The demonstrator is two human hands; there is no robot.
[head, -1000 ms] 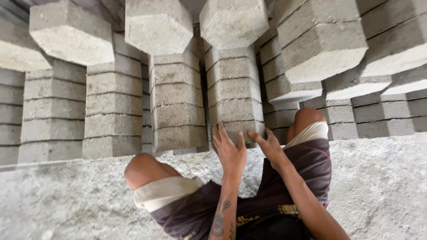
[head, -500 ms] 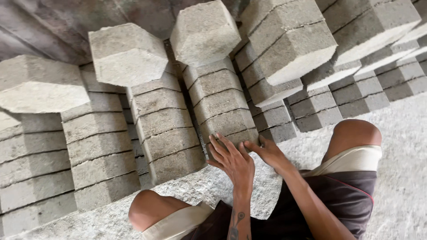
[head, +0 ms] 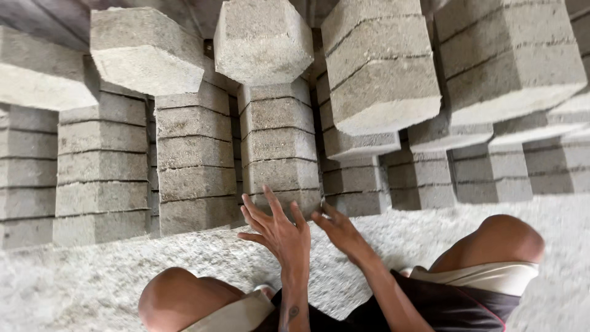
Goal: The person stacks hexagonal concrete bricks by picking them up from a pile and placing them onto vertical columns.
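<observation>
Head view looking down at a squatting person in front of stacked grey concrete paving blocks. Left hand (head: 276,230) is open, fingers (head: 270,203) spread and pointing at the foot of the middle stack (head: 279,144); it holds nothing, and whether the fingertips touch the bottom block (head: 289,200) I cannot tell. Right hand (head: 341,232) sits just beside the left one, also open and empty, fingers stretched toward the same bottom block's lower right corner, contact unclear. The two hands are close together but not joined.

The middle stack stands on the rough pale ground (head: 92,276), about five blocks high, with a hexagon-cut top block (head: 263,40) looming near the top edge of the frame. A second stack (head: 195,157) stands just left of it, touching or nearly so, and a third stack (head: 101,172) further left. To the right, a taller stack (head: 378,71) leans into view, with lower rows of blocks (head: 455,178) behind it running to the right edge.

Left knee (head: 175,301) is bare at the bottom edge, right knee (head: 507,237) bare toward the bottom right. Dark shorts (head: 455,304) with a pale hem cover the thighs. A small tattoo shows on the left forearm (head: 292,307).
</observation>
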